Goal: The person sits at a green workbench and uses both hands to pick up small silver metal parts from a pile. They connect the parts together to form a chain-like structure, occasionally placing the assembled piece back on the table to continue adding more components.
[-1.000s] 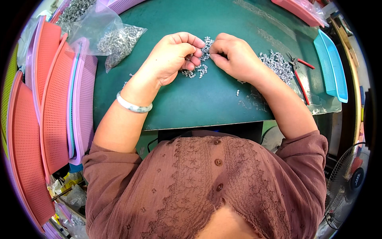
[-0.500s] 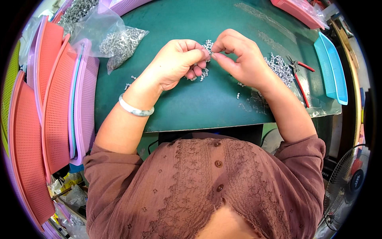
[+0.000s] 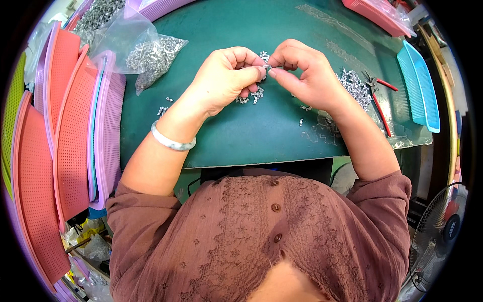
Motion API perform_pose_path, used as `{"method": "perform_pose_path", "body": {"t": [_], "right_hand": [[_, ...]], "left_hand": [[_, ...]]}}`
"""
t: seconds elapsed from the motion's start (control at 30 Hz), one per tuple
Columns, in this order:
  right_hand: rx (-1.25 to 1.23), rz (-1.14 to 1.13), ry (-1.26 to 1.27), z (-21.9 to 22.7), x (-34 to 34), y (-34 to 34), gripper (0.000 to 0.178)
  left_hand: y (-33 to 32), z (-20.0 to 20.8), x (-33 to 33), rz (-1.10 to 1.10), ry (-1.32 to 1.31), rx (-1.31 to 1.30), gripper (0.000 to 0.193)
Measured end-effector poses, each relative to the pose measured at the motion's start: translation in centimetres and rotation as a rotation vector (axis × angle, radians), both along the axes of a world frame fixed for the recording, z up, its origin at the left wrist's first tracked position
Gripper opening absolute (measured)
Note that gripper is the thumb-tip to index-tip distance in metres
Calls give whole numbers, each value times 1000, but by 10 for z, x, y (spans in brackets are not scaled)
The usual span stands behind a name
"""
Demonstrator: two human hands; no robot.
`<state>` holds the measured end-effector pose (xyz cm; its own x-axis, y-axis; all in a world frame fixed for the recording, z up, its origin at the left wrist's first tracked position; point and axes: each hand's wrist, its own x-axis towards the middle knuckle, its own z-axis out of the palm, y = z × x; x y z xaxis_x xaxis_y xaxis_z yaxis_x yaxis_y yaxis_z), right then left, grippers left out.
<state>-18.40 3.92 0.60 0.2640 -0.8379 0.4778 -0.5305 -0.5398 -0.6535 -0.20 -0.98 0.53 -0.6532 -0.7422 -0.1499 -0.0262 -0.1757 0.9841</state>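
Note:
Over the green table mat (image 3: 221, 146), a small clear-and-silver part (image 3: 267, 67) is pinched between my two hands; its exact kind is too small to tell. My left hand (image 3: 233, 75) is closed, thumb and forefinger on the part's left end. Thumb and forefinger of my right hand (image 3: 298, 69) meet its right end. Beneath and behind the fingers lies a loose cluster of similar small parts (image 3: 257, 94), partly hidden by my left hand. A larger heap of small silvery parts (image 3: 354, 88) lies beyond my right wrist.
Red-handled pliers (image 3: 381, 108) lie beside the heap, near a blue basket (image 3: 420, 85). Back left is a clear bag of small metal parts (image 3: 156, 55). Stacked coral and purple baskets (image 3: 75, 136) line the left side. A fan (image 3: 443, 231) stands at lower right.
The small part now shows more plainly between my fingertips, which are slightly farther apart. My left hand has shifted a little and its lower fingers have curled in.

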Motion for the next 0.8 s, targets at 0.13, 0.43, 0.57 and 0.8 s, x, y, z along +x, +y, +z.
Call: {"method": "perform_pose_path", "body": {"t": [0.13, 0.43, 0.57, 0.8], "right_hand": [[-19, 1, 7, 0, 0, -1, 8], [-11, -15, 74, -6, -1, -3, 9], [20, 1, 291, -12, -4, -4, 11], [147, -39, 338, -6, -7, -2, 13]], "left_hand": [[0, -1, 0, -6, 8, -7, 9], [-7, -2, 3, 54, 94, 87, 6], [-14, -3, 7, 37, 238, 278, 6], [-16, -5, 10, 5, 284, 283, 11]]}}
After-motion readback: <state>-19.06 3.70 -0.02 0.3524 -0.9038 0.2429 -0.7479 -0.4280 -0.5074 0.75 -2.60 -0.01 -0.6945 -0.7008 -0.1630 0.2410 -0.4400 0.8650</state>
